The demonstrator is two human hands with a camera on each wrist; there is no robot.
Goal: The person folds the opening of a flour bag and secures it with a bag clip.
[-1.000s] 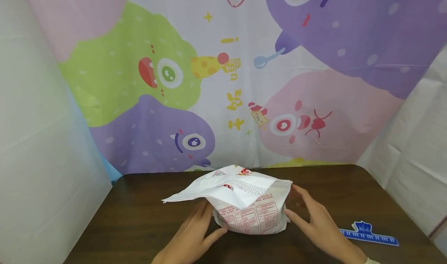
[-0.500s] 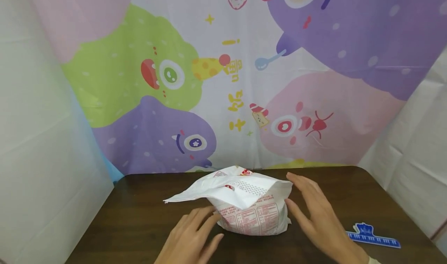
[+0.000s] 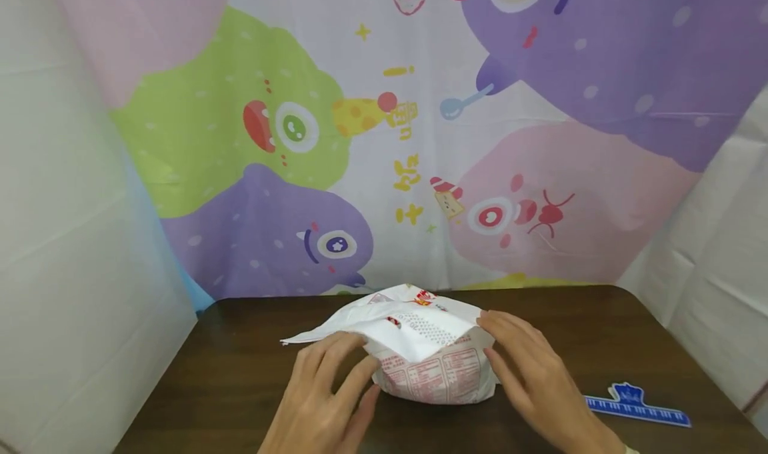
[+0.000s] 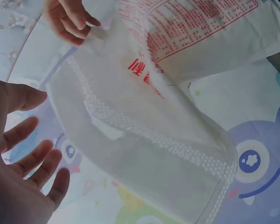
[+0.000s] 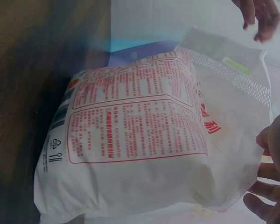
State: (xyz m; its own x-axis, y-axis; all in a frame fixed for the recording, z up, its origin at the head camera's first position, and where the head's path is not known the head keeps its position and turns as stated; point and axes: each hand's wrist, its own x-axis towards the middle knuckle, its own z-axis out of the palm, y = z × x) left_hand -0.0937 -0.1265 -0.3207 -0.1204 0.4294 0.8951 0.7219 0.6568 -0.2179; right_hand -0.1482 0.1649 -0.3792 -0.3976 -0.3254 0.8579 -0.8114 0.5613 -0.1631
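A plump white bag with red print (image 3: pixel 441 377) stands in the middle of the table in the head view. Its loose top flap (image 5: pixel 233 93) flops over toward the left. My left hand (image 3: pixel 327 391) is at the bag's left side, fingers spread and gently bent. The left wrist view shows that left hand (image 4: pixel 23 154) apart from the flap, holding nothing. On the other side, my right hand (image 3: pixel 537 377) has its fingertips at the flap's right corner, thumb lower and apart from them. In the right wrist view, the right fingers (image 5: pixel 270 177) lie along the flap's edge.
To the right of my right hand lies a blue clip with a piano-key pattern (image 3: pixel 639 411), partly hidden by the wrist. The dark wooden table (image 3: pixel 240 374) ends at a cartoon-print cloth (image 3: pixel 420 241) behind, with white cloth walls (image 3: pixel 72 241) at the sides.
Both hands have risen from the bag's lower sides toward its top flap. The left fingers came off the bag and moved up; the right fingertips shifted left onto the flap corner.
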